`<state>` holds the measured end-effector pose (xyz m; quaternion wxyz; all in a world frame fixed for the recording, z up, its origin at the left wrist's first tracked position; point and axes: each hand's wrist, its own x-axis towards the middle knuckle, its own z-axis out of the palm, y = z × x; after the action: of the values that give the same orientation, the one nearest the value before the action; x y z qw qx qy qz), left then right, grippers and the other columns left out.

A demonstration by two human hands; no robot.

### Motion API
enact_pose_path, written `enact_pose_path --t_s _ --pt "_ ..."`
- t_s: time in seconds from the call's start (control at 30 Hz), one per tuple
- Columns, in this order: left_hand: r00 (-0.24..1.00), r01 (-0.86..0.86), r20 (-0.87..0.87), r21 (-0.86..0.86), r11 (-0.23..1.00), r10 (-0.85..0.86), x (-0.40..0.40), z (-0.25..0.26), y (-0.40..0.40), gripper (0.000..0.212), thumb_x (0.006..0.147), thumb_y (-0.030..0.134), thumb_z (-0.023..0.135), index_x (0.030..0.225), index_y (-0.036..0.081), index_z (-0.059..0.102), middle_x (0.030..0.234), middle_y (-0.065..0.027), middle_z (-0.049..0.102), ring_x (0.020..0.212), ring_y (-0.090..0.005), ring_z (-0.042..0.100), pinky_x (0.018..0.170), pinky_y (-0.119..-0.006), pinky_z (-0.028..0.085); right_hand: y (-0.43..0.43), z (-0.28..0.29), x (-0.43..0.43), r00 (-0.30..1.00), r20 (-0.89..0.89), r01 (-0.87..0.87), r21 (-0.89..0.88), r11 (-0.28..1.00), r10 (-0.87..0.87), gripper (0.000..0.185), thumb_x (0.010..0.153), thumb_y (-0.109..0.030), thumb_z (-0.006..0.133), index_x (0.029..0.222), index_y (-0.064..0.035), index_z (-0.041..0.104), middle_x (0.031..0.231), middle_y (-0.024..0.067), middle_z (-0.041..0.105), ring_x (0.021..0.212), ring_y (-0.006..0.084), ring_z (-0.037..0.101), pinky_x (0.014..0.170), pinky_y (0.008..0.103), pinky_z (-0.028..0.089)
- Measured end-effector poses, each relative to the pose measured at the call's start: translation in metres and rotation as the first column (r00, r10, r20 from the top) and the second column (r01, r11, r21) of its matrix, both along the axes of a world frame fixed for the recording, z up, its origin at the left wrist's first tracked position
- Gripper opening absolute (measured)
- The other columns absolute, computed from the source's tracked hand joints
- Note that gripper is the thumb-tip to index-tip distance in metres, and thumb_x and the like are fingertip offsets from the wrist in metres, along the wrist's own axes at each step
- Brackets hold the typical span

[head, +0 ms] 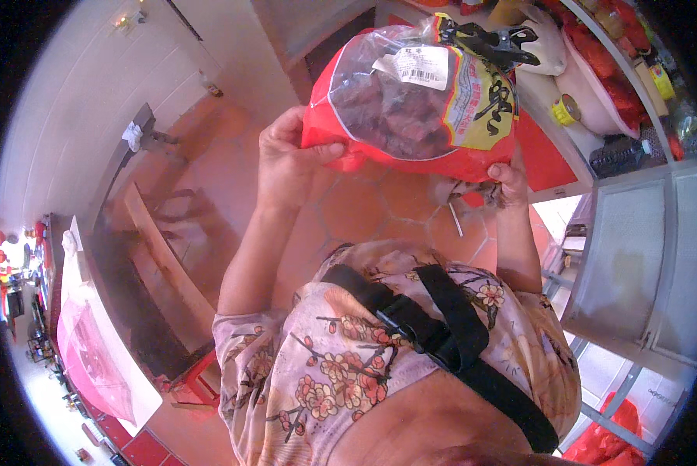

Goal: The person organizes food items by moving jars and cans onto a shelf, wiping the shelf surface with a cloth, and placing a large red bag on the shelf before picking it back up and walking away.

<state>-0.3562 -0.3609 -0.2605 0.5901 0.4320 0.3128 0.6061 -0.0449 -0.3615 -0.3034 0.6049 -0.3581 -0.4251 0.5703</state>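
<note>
A red plastic bag of dried red dates [383, 116] is held up in front of me, its dark fruit showing through a transparent window. A white barcode label sits on the window, and a yellow panel with large characters is at the right. A black clip [488, 41] is on the bag's top right corner. My left hand [296, 143] grips the bag's lower left side, thumb on the front. On the right, my right hand [508, 177] holds the lower right corner, thumb in front; its other fingers are mostly hidden behind the bag.
Shelves with a pink basin [593, 81], yellow-labelled cans and a dark bottle [622, 156] stand at the right, above a mesh-panelled cabinet door [622, 256]. A wooden bench or table is at left, near a pink mesh food cover [92, 361]. Hexagonal floor tiles [354, 215] lie below.
</note>
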Motion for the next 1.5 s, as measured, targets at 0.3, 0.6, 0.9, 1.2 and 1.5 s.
enact_pose_path --t_s 0.3,0.6,0.9,1.2,1.5 --pt "0.960 0.254 -0.143 0.067 0.965 -0.242 -0.109 -0.007 0.003 0.134 0.043 0.045 0.090 0.146 0.008 0.012 0.138 -0.0159 0.039 0.127 -0.0291 0.039 0.102 -0.040 0.036 -0.020 0.005 -0.070 0.868 0.370 -0.367 0.032 0.930 0.330 0.064 0.054 -0.006 0.080 0.113 -0.0011 0.057 0.106 0.0056 0.061 0.099 0.0170 0.057 0.088 0.0322 0.045" --pt "0.990 0.055 -0.119 -0.145 0.988 -0.072 -0.151 -0.063 -0.042 0.058 0.065 0.012 0.074 0.116 -0.004 0.051 0.103 -0.0098 0.061 0.090 -0.0174 0.060 0.080 -0.030 0.048 -0.031 0.023 -0.155 0.558 0.710 -0.564 -0.054 0.824 0.429 0.061 0.069 -0.014 0.077 0.122 -0.0010 0.052 0.111 0.0073 0.061 0.102 0.0170 0.057 0.089 0.0302 0.045" --pt "0.800 0.024 -0.600 0.051 0.998 0.011 -0.185 -0.078 -0.017 0.062 0.060 -0.007 0.060 0.121 -0.002 0.049 0.099 -0.0069 0.057 0.084 -0.0159 0.057 0.076 -0.028 0.047 -0.086 -0.104 0.021 0.888 0.460 0.206 -0.428 0.880 0.016 0.034 0.085 -0.025 0.062 0.112 -0.0048 0.061 0.087 0.0034 0.063 0.079 0.0109 0.059 0.071 0.0252 0.047" --pt "0.296 0.237 -0.955 0.054 0.970 -0.019 -0.197 -0.061 0.071 0.121 0.049 0.002 0.083 0.147 0.011 0.014 0.097 -0.0114 0.063 0.082 -0.0178 0.062 0.071 -0.030 0.052 -0.275 -0.168 0.223 0.458 -0.167 0.830 -0.270 0.487 -0.873 0.044 0.091 -0.035 0.048 0.119 -0.0007 0.052 0.077 0.0068 0.059 0.070 0.0195 0.061 0.064 0.0362 0.053" --pt "0.415 0.449 -0.853 -0.111 0.887 -0.317 -0.234 -0.091 0.138 0.101 0.057 -0.003 0.075 0.143 0.003 0.021 0.093 -0.0140 0.065 0.073 -0.0183 0.062 0.066 -0.030 0.052 -0.291 -0.159 0.196 0.459 -0.291 0.867 -0.059 0.495 -0.839 0.044 0.092 -0.036 0.049 0.119 -0.0011 0.052 0.083 0.0056 0.061 0.074 0.0188 0.061 0.068 0.0357 0.053"
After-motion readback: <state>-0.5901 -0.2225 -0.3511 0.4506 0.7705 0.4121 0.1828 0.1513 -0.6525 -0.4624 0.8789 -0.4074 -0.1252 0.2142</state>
